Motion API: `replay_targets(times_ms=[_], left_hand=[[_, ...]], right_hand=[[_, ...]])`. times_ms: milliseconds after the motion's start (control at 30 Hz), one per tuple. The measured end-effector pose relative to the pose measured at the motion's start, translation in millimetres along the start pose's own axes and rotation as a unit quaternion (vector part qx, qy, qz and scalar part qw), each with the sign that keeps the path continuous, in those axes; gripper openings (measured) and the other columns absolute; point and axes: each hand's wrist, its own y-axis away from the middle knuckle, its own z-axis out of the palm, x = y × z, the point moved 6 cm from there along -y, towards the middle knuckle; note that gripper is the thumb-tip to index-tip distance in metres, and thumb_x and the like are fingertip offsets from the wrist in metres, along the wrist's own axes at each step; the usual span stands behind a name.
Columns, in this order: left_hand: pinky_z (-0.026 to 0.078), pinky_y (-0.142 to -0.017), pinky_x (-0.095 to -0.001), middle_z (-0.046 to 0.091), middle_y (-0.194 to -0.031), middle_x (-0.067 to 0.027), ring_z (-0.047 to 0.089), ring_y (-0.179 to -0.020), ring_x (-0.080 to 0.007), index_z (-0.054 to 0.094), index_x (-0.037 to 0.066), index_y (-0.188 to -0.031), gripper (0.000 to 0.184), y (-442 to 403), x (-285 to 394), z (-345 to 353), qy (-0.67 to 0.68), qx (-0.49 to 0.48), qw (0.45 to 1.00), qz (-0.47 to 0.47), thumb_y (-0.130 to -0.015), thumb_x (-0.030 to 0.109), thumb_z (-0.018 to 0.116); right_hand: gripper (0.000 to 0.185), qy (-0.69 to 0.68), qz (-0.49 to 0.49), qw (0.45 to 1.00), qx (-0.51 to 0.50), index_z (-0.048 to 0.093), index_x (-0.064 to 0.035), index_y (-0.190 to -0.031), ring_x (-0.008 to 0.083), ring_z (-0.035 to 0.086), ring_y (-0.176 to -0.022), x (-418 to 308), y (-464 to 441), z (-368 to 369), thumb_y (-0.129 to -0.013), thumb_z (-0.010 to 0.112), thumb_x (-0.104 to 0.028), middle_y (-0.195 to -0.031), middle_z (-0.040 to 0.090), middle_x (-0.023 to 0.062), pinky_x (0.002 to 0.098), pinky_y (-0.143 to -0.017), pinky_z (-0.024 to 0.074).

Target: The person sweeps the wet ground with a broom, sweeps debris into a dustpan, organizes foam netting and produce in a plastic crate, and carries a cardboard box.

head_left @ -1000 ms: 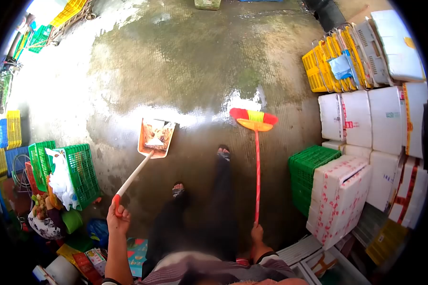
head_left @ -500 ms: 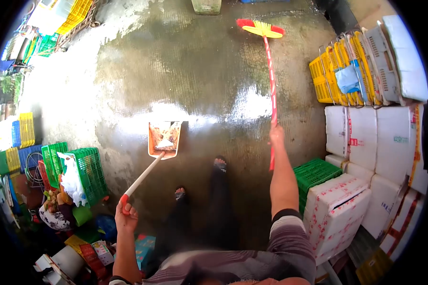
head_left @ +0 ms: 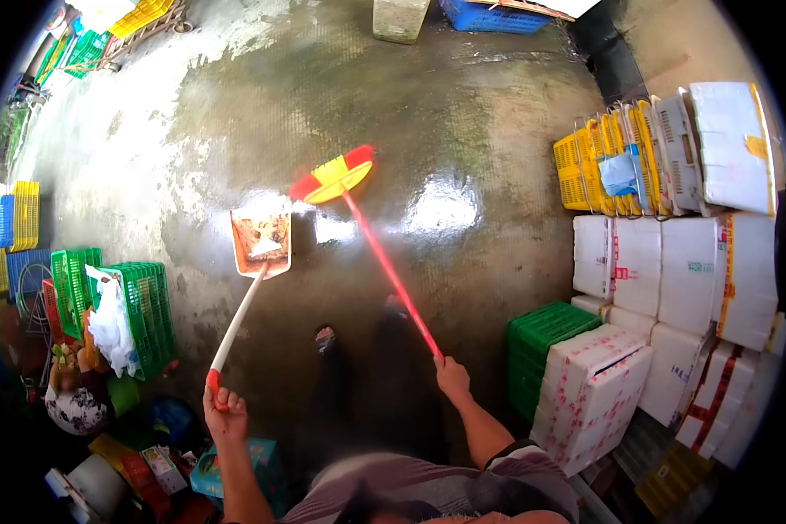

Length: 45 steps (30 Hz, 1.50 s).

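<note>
My left hand [head_left: 226, 414] is closed round the red end of a long-handled dustpan [head_left: 277, 264]. The dustpan has a white pole and an orange-edged pan with brown dirt and a white scrap in it; the pan is at the wet floor ahead of my feet. In my right hand [head_left: 452, 379] is the red stick of a broom [head_left: 396, 281]. Its red and yellow head [head_left: 334, 177] lies ahead and to the right of the pan, its left end close to the pan's open edge. Whether the bristles touch the floor I cannot tell.
On the right stand white foam boxes [head_left: 585, 393], a green crate [head_left: 541, 341] and yellow baskets [head_left: 576, 170]. Green crates [head_left: 153, 319] and a seated person [head_left: 74, 402] are at the left. A grey bin [head_left: 399, 22] and a blue crate [head_left: 489, 19] stand far ahead.
The broom head has swung from the far right back toward the dustpan, and my right hand has come nearer and left. The dustpan has shifted slightly left in view.
</note>
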Motion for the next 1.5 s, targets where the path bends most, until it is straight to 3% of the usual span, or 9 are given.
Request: replay_targets(times_ms=[533, 800, 867, 967, 1100, 1267, 1333, 1400, 1500], left_hand=[[0.037, -0.055, -0.0289, 0.042, -0.064, 0.0047, 0.044, -0.056, -0.0120, 0.053, 0.014, -0.114, 0.027, -6.8, 94.1, -125.7, -0.065, 0.108, 0.991, 0.034, -0.096, 0.033, 0.048], [0.039, -0.056, -0.0306, 0.043, -0.065, 0.0027, 0.045, -0.057, -0.0141, 0.053, 0.015, -0.114, 0.026, -15.1, 88.9, -164.8, -0.046, 0.143, 0.988, 0.018, -0.096, 0.032, 0.048], [0.039, -0.056, -0.0310, 0.043, -0.065, 0.0027, 0.046, -0.057, -0.0143, 0.053, 0.015, -0.115, 0.026, -12.7, 84.0, -170.8, -0.040, 0.142, 0.989, 0.017, -0.096, 0.032, 0.048], [0.039, -0.056, -0.0313, 0.043, -0.065, 0.0028, 0.046, -0.057, -0.0142, 0.053, 0.015, -0.117, 0.028, -6.2, 79.8, -173.4, -0.024, 0.130, 0.991, 0.006, -0.096, 0.033, 0.048], [0.040, -0.055, -0.0310, 0.044, -0.066, 0.0027, 0.047, -0.057, -0.0140, 0.052, 0.015, -0.118, 0.029, 0.4, 70.5, -188.8, 0.020, 0.113, 0.993, 0.001, -0.096, 0.033, 0.047], [0.040, -0.055, -0.0314, 0.045, -0.064, 0.0022, 0.047, -0.057, -0.0141, 0.053, 0.013, -0.115, 0.028, 5.3, 64.6, -189.5, 0.063, 0.108, 0.992, 0.000, -0.096, 0.033, 0.047], [0.040, -0.055, -0.0312, 0.044, -0.063, 0.0026, 0.046, -0.056, -0.0140, 0.054, 0.012, -0.114, 0.028, 9.4, 61.6, -189.9, 0.075, 0.096, 0.993, 0.007, -0.096, 0.032, 0.048], [0.039, -0.055, -0.0309, 0.044, -0.063, 0.0030, 0.045, -0.055, -0.0135, 0.054, 0.012, -0.114, 0.028, 13.2, 64.2, -188.6, 0.088, 0.103, 0.991, 0.015, -0.096, 0.032, 0.048], [0.039, -0.055, -0.0298, 0.042, -0.063, 0.0041, 0.044, -0.055, -0.0124, 0.054, 0.011, -0.116, 0.030, 15.5, 61.9, -195.7, 0.094, 0.101, 0.990, 0.027, -0.096, 0.033, 0.048]], right_hand=[[0.055, 0.049, 0.105, 0.993, 0.019, 0.063, -0.0027, -0.099, 0.0429, 0.062, -0.095, 10.9, 46.9, 122.8, -0.094, 0.041, -0.053, -0.098, 0.066, 0.0240, 0.0512, -0.080, 0.0467], [0.062, -0.037, 0.058, 0.992, 0.107, 0.064, 0.0039, -0.098, 0.0468, 0.059, -0.097, -88.9, -80.0, 145.2, -0.094, 0.042, -0.054, -0.098, 0.064, 0.0287, 0.0518, -0.081, 0.0459], [0.065, -0.103, -0.010, 0.984, 0.148, 0.063, 0.0066, -0.088, 0.0451, 0.064, -0.080, -136.5, -154.3, 129.5, -0.093, 0.043, -0.055, -0.086, 0.064, 0.0294, 0.0511, -0.070, 0.0488], [0.060, -0.305, 0.057, 0.944, 0.112, 0.059, 0.0035, -0.088, 0.0350, 0.062, -0.056, -217.5, -264.2, 73.0, -0.094, 0.043, -0.054, -0.067, 0.059, 0.0181, 0.0482, -0.046, 0.0491], [0.053, -0.359, 0.022, 0.927, 0.104, 0.056, 0.0053, -0.079, 0.0303, 0.060, -0.052, -303.2, -240.9, -0.6, -0.095, 0.045, -0.044, -0.061, 0.055, 0.0129, 0.0446, -0.044, 0.0506], [0.046, -0.232, -0.120, 0.951, 0.167, 0.056, 0.0028, -0.078, 0.0282, 0.058, -0.045, -304.6, -92.2, 71.6, -0.098, 0.045, -0.038, -0.056, 0.054, 0.0135, 0.0411, -0.042, 0.0463], [0.044, -0.158, -0.134, 0.972, 0.109, 0.058, 0.0047, -0.084, 0.0388, 0.062, -0.062, -251.3, -96.1, 170.4, -0.096, 0.049, -0.036, -0.063, 0.059, 0.0215, 0.0474, -0.064, 0.0491], [0.044, -0.162, -0.081, 0.982, 0.048, 0.059, 0.0045, -0.090, 0.0430, 0.062, -0.082, -270.5, -5.0, 190.5, -0.095, 0.050, -0.038, -0.086, 0.064, 0.0258, 0.0506, -0.075, 0.0467], [0.053, -0.114, -0.102, 0.987, 0.039, 0.060, 0.0072, -0.088, 0.0460, 0.062, -0.087, -287.6, 29.9, 231.7, -0.094, 0.049, -0.044, -0.087, 0.063, 0.0308, 0.0498, -0.079, 0.0469]])
